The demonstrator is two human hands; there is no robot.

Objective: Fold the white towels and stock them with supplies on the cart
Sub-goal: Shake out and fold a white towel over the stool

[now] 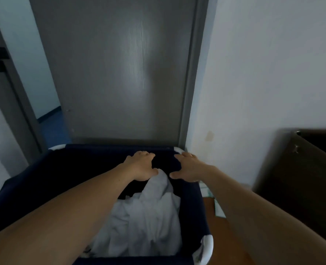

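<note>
White towel (145,217), navy bin (193,205)

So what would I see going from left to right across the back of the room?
Open doorway → grey door → white wall → dark cabinet.

The crumpled white towels (145,222) in the navy fabric cart (194,203) lie partly hidden under the left forearm (62,213), and the cart's far-left inside is too dark to read. The left hand (139,167) meets the towels' raised peak — pinching or merely touching, unclear. The blurred dark brown cabinet (295,178) runs off the right edge — the cart's near rim off the bottom.
</note>
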